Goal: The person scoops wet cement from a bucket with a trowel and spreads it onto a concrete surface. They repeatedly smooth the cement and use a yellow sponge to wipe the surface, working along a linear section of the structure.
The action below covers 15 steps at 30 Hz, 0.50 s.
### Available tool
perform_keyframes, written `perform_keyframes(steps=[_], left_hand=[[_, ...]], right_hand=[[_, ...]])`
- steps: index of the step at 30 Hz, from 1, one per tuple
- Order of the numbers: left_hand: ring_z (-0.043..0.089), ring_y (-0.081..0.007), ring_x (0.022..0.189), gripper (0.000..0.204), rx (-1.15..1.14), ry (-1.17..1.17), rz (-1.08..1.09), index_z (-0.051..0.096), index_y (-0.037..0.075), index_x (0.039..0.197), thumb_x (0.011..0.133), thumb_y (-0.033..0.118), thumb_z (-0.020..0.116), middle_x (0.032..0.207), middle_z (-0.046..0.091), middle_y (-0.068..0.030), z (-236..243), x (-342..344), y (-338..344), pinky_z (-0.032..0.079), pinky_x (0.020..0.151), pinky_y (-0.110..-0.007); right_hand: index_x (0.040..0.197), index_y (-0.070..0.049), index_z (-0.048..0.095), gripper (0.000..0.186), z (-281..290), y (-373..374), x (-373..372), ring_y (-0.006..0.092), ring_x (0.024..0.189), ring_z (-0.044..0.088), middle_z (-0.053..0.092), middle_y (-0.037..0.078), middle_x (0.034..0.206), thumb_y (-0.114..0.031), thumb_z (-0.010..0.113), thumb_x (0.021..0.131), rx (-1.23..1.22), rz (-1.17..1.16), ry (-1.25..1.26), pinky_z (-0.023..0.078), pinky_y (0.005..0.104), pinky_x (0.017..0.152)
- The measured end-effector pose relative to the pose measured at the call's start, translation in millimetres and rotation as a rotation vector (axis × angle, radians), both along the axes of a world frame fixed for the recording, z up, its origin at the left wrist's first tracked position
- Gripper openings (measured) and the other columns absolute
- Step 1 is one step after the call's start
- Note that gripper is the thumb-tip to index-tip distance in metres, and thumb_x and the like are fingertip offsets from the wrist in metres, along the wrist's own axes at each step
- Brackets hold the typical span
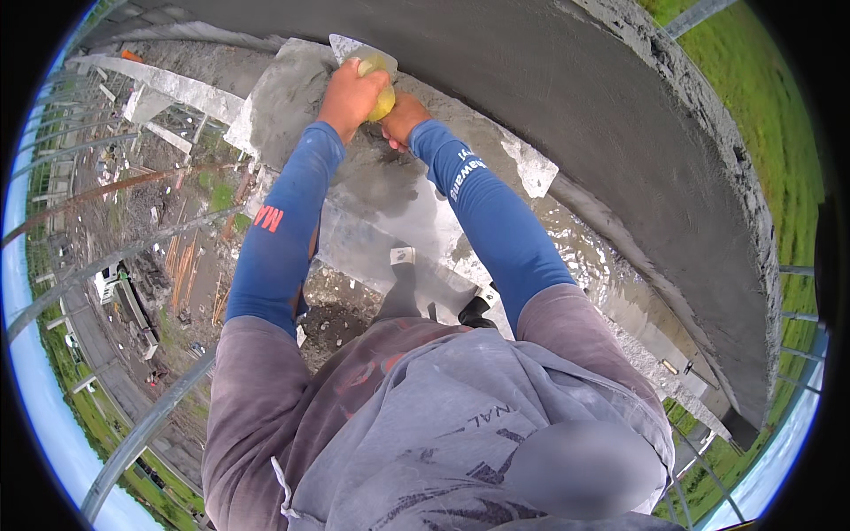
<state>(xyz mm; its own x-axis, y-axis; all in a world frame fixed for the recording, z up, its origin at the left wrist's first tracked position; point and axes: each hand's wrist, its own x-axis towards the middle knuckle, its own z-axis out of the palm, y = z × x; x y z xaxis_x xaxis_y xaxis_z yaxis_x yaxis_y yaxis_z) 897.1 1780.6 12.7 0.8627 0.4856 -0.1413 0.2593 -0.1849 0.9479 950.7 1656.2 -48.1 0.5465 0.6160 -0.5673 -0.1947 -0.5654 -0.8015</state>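
Observation:
Near the top centre, my left hand point(347, 102) is closed round a rounded yellow object point(379, 93), with a pale, flat plate point(359, 51) just beyond it; whether the two are joined, I cannot tell. My right hand point(405, 119) is just to the right and slightly lower, fingers curled beside the yellow object; what they hold is hidden. Both are over a ledge point(288, 97) patched with wet grey mortar, along the foot of a curved, freshly rendered wall point(637, 168).
Metal bars point(133, 248) run along the left, with ground far below strewn with timber and rubble point(181, 274). The curved wall bounds the right side, grass beyond it. My booted feet point(474, 311) stand on a narrow pale step, a wet patch point(584, 248) beside it.

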Motion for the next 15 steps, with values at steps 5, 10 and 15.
perform_keyframes(steps=[5, 10, 15], left_hand=[[0.066, -0.0157, 0.092, 0.045, -0.277, -0.098, 0.076, 0.061, 0.001, 0.121, 0.091, 0.030, 0.077, 0.106, 0.068, -0.0074, -13.6, -50.8, 67.1, 0.054, 0.081, -0.032], [0.068, -0.0146, 0.086, 0.045, -0.334, -0.020, 0.241, 0.059, 0.006, 0.126, 0.094, 0.032, 0.076, 0.106, 0.067, -0.0049, -42.5, -141.8, 114.5, 0.055, 0.074, -0.029], [0.072, -0.0167, 0.080, 0.044, -0.467, 0.044, 0.443, 0.059, 0.011, 0.131, 0.096, 0.035, 0.073, 0.106, 0.068, -0.0033, -76.6, -205.0, 115.3, 0.057, 0.061, -0.029]], right_hand=[[0.122, -0.003, 0.061, 0.035, 62.7, -68.5, 12.6, 0.0404, 0.101, 0.074, 0.077, 0.022, 0.105, -0.032, 0.061, 0.102, -0.508, 0.569, -1.018, 0.059, 0.0508, 0.090], [0.122, 0.000, 0.059, 0.026, 62.1, -71.2, 32.5, 0.0416, 0.098, 0.076, 0.077, 0.022, 0.100, -0.011, 0.058, 0.100, -0.717, 0.824, -1.101, 0.061, 0.0515, 0.089], [0.129, 0.004, 0.059, 0.034, 20.5, -62.6, 19.8, 0.0418, 0.116, 0.071, 0.071, 0.029, 0.123, -0.003, 0.055, 0.095, -0.787, 0.668, -0.868, 0.056, 0.0521, 0.100]])
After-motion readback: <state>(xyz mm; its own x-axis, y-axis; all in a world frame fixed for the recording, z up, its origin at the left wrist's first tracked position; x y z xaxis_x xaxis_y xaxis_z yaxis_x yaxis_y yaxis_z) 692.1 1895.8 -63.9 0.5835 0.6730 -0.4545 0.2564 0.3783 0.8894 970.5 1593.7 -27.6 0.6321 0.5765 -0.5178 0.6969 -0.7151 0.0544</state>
